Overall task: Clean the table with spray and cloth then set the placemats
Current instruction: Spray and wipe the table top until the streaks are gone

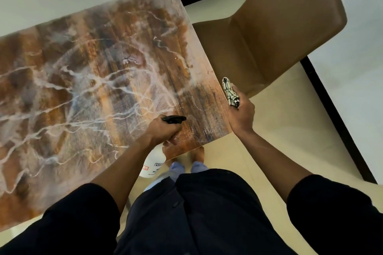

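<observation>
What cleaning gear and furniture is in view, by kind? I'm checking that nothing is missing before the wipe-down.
Spray bottle: 1, gripped by the left hand
Cloth: 1, bunched in the right hand
Table: 1
Chair: 1
Placemats: 0 in view
Total: 4

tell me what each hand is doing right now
Left hand: grips the spray bottle by its neck.
Right hand: holds the cloth.
</observation>
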`<state>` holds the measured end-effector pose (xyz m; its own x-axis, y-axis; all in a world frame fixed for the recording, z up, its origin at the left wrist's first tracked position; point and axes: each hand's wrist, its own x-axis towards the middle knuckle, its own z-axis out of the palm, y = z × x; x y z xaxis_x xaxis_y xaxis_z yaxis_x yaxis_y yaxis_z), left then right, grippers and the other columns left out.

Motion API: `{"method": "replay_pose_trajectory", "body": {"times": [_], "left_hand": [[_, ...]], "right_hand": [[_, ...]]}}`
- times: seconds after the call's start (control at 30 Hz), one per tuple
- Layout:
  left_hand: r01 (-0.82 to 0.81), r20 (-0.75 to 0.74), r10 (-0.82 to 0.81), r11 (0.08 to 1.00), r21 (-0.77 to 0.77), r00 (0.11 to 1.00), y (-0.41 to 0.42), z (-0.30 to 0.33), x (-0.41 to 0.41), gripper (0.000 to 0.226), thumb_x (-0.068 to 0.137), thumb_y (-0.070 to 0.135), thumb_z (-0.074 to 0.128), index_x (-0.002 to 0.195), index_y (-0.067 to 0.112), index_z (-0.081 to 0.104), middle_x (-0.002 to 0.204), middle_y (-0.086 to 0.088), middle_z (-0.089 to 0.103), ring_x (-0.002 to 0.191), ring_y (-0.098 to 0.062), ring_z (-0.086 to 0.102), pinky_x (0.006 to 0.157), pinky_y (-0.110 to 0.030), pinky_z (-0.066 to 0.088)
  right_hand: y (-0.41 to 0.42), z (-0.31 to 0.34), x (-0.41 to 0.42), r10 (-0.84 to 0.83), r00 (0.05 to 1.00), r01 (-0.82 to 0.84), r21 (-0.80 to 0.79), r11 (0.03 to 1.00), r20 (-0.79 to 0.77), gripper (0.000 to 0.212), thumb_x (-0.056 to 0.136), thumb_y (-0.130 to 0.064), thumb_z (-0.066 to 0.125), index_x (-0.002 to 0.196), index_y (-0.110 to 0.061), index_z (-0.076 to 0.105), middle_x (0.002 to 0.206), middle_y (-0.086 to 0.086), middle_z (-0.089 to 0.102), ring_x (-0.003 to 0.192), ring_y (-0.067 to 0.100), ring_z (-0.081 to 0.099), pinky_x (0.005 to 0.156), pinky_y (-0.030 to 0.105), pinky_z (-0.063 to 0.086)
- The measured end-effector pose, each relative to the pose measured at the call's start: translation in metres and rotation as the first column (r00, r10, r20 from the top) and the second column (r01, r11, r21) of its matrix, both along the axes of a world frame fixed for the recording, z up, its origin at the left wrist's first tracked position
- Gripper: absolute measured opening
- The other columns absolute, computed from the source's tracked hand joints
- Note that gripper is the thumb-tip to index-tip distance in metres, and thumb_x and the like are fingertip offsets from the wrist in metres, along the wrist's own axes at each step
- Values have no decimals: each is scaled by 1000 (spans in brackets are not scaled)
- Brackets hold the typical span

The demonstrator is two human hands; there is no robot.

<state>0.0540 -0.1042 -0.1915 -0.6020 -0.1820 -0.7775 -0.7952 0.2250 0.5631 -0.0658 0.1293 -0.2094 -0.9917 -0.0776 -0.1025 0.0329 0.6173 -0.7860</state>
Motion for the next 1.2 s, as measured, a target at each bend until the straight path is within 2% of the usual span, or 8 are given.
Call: {"method": "replay_pose_trajectory", "body": {"times": [0.17, 0.3, 0.4, 0.47, 0.57, 0.93, 1.07, 1.2], "left_hand": [[-5, 5, 5, 999, 40, 1000, -1, 2, -6, 43, 93, 4, 66, 123, 30, 79, 76, -23, 72, 74, -39, 81, 46, -29, 55], [-117, -6, 117, 993, -6, 993, -6, 4, -7, 17, 96, 6, 68, 108, 4, 80, 75, -17, 74, 76, -40, 81, 41, -25, 47], [-107, -10, 107, 994, -18, 994, -9, 5, -8, 11, 98, 8, 68, 97, 9, 78, 71, -16, 70, 75, -39, 82, 41, -25, 47], [-129, -17, 129, 992, -7, 991, -12, 7, -8, 18, 98, 8, 67, 112, 6, 79, 69, -14, 70, 73, -38, 82, 41, -25, 47], [-214, -60, 214, 977, 19, 975, -19, 6, -8, 42, 99, 8, 66, 136, 26, 72, 69, -8, 72, 73, -38, 82, 42, -25, 47], [-302, -67, 308, 949, 91, 949, -27, 9, -4, 47, 102, 5, 65, 139, 33, 68, 76, -14, 71, 65, -30, 79, 40, -24, 46], [-321, -62, 331, 937, 138, 941, -25, 13, -1, 44, 102, 2, 65, 138, 27, 68, 80, -19, 68, 63, -35, 74, 39, -23, 46], [-333, -62, 347, 928, 168, 936, -18, 17, 1, 38, 103, -1, 64, 130, 26, 67, 80, -19, 66, 58, -32, 71, 38, -21, 47]], "right_hand": [[3, 1, 6, -26, 1000, 26, 3, 1000, 6, 58, 89, 0, 70, 144, -14, 59, 134, 10, 69, 115, 26, 69, 91, 40, 61], [3, 0, 11, -21, 1000, 21, 23, 1000, 15, 59, 90, 3, 70, 145, -15, 58, 135, 11, 68, 117, 29, 67, 94, 45, 60], [-1, -1, 14, -12, 1000, 11, 27, 1000, 19, 58, 92, 2, 70, 146, -15, 58, 136, 11, 67, 118, 27, 67, 93, 43, 61], [-4, -1, 15, 10, 1000, -10, 33, 999, 17, 58, 92, 1, 70, 146, -15, 57, 137, 10, 67, 121, 27, 65, 93, 43, 61], [-8, -3, 15, 45, 999, -45, 48, 998, 5, 58, 91, 4, 68, 146, -13, 58, 139, 10, 66, 124, 28, 64, 97, 44, 59], [-42, -16, 0, 167, 986, -169, 98, 981, 26, 62, 89, 6, 61, 146, -16, 58, 141, 4, 65, 127, 23, 60, 106, 34, 49], [-61, -31, 3, 365, 925, -379, 266, 886, 102, 69, 91, 1, 61, 155, -20, 46, 158, 4, 47, 147, 25, 41, 123, 40, 32], [-72, -53, 31, 628, 760, -629, 429, 648, 167, 77, 92, -11, 59, 162, -23, 31, 171, 10, 20, 159, 34, 8, 128, 53, 10]]}}
